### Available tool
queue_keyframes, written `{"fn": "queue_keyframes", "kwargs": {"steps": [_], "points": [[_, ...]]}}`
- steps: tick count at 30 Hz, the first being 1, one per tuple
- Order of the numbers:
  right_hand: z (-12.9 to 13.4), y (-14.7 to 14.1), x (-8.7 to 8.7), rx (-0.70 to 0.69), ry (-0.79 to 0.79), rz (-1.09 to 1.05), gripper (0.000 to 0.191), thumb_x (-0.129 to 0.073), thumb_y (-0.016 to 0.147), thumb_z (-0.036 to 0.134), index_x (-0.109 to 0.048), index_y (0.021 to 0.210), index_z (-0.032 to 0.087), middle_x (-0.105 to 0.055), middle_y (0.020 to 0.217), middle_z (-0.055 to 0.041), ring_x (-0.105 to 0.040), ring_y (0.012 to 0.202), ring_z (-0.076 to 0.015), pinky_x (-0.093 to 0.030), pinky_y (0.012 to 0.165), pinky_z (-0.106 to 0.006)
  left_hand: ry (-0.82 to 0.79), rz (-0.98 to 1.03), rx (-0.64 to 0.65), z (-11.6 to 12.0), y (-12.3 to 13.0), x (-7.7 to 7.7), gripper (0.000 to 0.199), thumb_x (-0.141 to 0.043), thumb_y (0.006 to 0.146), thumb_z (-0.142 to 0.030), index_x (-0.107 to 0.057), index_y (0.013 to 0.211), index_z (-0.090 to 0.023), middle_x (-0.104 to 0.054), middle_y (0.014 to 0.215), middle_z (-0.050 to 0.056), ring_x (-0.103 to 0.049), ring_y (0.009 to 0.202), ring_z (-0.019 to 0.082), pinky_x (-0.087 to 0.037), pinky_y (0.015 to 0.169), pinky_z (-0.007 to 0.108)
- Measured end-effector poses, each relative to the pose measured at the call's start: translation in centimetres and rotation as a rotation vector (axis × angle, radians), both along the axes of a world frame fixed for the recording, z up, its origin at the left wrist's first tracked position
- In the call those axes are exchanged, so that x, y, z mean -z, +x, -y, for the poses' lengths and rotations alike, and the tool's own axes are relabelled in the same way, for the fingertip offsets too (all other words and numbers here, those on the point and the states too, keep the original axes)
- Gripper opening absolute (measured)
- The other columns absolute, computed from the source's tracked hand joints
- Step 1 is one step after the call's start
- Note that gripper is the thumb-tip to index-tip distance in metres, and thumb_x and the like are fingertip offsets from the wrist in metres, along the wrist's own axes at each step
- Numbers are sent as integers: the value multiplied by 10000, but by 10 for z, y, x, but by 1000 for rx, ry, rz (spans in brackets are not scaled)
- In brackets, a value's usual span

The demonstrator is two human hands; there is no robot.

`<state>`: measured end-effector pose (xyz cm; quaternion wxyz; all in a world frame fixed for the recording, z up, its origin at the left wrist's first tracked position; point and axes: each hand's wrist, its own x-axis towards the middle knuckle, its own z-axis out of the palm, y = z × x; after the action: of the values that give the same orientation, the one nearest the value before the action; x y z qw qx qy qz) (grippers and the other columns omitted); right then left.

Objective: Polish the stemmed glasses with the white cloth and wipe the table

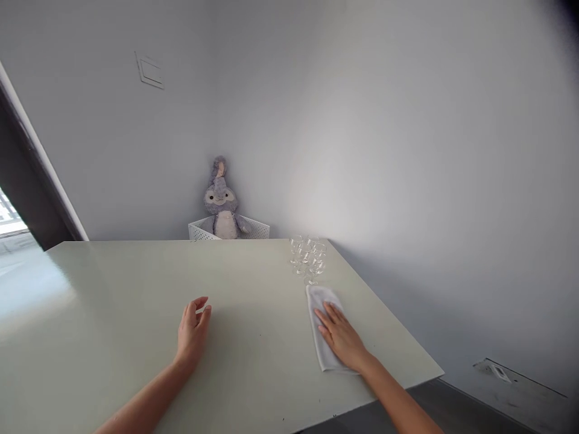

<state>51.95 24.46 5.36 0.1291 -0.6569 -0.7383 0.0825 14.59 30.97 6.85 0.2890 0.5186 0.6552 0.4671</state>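
Note:
A folded white cloth (320, 337) lies flat near the right side of the pale table (253, 361). On top of it rests my right hand (340, 334), palm down with the fingers stretched out and slightly apart. My left hand (194, 328) is at the table's middle, turned on its side, fingers loosely curved and thumb apart, with nothing in it. Just beyond the cloth stands a cluster of several clear stemmed glasses (308, 256); neither hand touches them.
Behind the table's far edge, a grey plush toy (220, 202) sits in a white perforated basket (259, 230) in the wall corner. A wall switch (151, 72) is at upper left. The table's right edge slants close to the wall, with dark floor (446, 407) below.

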Motion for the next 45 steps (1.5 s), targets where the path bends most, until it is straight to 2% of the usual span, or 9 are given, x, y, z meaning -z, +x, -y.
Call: {"fn": "queue_keyframes", "kwargs": {"steps": [3,6,12,18,23,28,33,38,45], "points": [[-7,32,-6,113,-19,-72,472,-402,842,412,-443,1279,239,-283,1422,-40,-172,1325,-229,-166,1069,-417,10,-21,-9,-1,0,0,330,-394,784,-459,-488,1010,-237,-526,1118,51,-550,888,196,-441,735,347],[-24,41,-21,249,74,-425,424,-534,736,331,-564,1139,206,-430,1330,-79,-314,1265,-248,-239,1039,-398,13,-32,-3,-1,1,-1,330,-390,785,-458,-494,1007,-237,-525,1108,51,-550,872,194,-443,713,337],[-84,5,-40,520,161,-1172,349,-612,595,238,-579,938,184,-612,1021,-96,-616,793,-202,-495,671,-307,36,-65,8,-3,1,1,331,-374,790,-457,-519,987,-233,-519,1080,51,-548,840,186,-439,710,334],[-124,-32,-23,549,108,-1313,200,-664,507,218,-481,580,182,-546,580,14,-547,529,-118,-408,439,-207,48,-96,27,-5,-2,6,298,-374,793,-430,-534,952,-235,-526,1032,36,-552,769,164,-438,711,324],[-121,-65,-19,498,78,-1374,182,-666,521,265,-525,596,180,-507,534,41,-495,475,-90,-404,429,-202,47,-144,126,-10,8,6,240,-428,756,-344,-569,919,-238,-520,1067,40,-550,898,189,-437,746,308],[-107,-128,-13,322,-68,-1422,206,-674,507,265,-592,663,157,-546,581,27,-523,506,-106,-450,477,-231,15,-110,352,-16,51,-3,294,-504,716,-316,-595,985,-241,-564,1070,36,-561,762,150,-440,679,266],[-91,-189,-14,121,-264,-1470,254,-641,531,223,-628,778,162,-620,695,-5,-584,619,-151,-487,549,-266,-74,-59,294,-28,78,-2,365,-530,708,-290,-576,1063,-219,-609,1026,50,-564,673,125,-426,616,238],[-84,-198,-17,92,-383,-1515,357,-576,551,134,-593,907,162,-622,847,-41,-612,669,-160,-505,594,-300,-102,-70,198,-45,53,5,215,-533,724,-300,-633,870,-177,-654,832,57,-590,718,151,-402,613,231],[-68,-144,-15,108,-444,-1522,152,-555,632,149,-605,775,149,-593,821,-39,-583,622,-108,-472,547,-233,-104,-130,-25,-97,-41,-3,172,-555,711,-306,-626,803,-179,-628,683,23,-564,593,140,-372,552,233]]}}
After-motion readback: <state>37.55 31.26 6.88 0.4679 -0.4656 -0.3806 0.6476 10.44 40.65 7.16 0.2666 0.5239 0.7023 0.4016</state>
